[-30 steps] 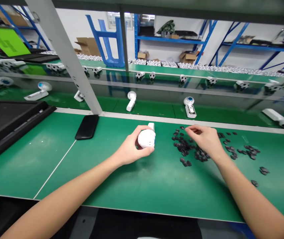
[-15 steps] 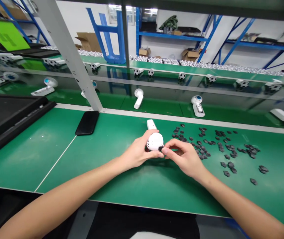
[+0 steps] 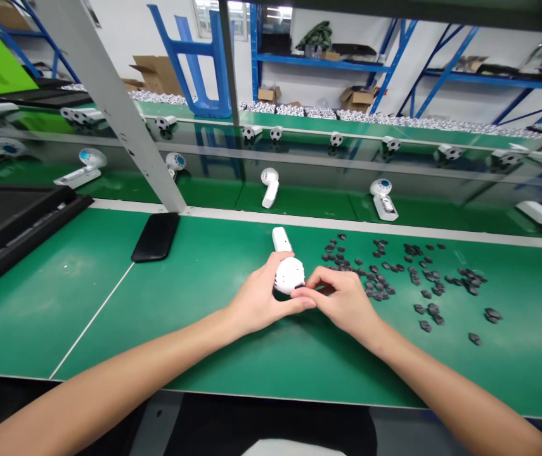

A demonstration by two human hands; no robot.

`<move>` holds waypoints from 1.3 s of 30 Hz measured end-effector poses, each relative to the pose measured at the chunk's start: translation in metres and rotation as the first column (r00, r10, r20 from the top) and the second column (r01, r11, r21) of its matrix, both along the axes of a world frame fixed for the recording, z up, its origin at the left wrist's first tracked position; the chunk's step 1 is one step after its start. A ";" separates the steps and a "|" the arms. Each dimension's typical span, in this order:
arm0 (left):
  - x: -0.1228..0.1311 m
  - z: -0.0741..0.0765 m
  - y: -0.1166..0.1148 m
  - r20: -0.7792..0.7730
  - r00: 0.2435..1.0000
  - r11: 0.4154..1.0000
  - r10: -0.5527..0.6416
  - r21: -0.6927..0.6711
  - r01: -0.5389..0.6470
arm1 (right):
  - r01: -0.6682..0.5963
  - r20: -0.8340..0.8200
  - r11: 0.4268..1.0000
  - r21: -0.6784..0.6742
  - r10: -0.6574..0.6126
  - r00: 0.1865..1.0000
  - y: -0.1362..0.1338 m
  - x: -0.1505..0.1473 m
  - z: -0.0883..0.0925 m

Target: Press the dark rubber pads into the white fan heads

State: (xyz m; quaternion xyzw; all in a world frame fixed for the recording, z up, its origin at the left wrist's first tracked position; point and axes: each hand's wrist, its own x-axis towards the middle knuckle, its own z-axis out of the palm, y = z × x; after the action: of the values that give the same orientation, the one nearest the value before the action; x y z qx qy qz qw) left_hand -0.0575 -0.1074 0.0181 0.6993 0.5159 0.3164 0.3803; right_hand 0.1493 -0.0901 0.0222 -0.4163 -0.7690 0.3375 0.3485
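Observation:
A white handheld fan (image 3: pixel 290 272), with a round head and a short handle pointing away from me, is held over the green table. My left hand (image 3: pixel 256 294) is closed around the head's left side, thumb below it. At the head's lower right edge, my right hand (image 3: pixel 344 301) pinches a small black piece (image 3: pixel 300 286) against the shell. Fingertips hide most of that piece. To the right of my right hand, several loose black five-sided pieces (image 3: pixel 378 291) lie scattered on the table.
A black phone-like slab (image 3: pixel 156 237) lies left of my hands. Beyond the table's pale edge strip, a green conveyor carries more white fans (image 3: pixel 271 187). A grey post (image 3: pixel 123 120) rises at the back left, and a black tray (image 3: pixel 18 234) sits at far left.
The black piece has gone from sticking out at the head's edge to lying closer against it. My right fingers have moved left, nearer the left thumb. The whole view has shifted slightly.

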 end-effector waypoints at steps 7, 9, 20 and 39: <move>-0.001 -0.003 -0.001 -0.052 0.999 1.000 -0.006 0.029 0.007 | -0.046 0.004 0.998 -0.031 0.046 0.999 0.007 0.003 -0.003; -0.001 -0.003 0.001 -0.071 0.997 0.999 -0.010 0.034 0.013 | -0.074 0.032 0.997 -0.001 0.074 0.997 0.009 0.004 -0.006; -0.019 0.000 0.020 -0.012 1.000 0.996 0.003 0.085 -0.002 | -0.007 0.213 0.988 0.152 -0.026 0.977 0.043 0.046 0.007; -0.015 -0.011 0.025 0.354 0.931 0.995 0.092 -0.072 -0.071 | 0.346 0.505 0.886 0.309 -0.461 0.729 0.098 0.078 -0.017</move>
State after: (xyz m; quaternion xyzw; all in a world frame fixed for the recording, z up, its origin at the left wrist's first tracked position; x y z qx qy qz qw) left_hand -0.0725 -0.0825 0.0070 0.5972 0.4759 0.4382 0.4742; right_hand 0.2269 0.0077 0.0047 -0.6189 -0.7563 0.0380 0.2088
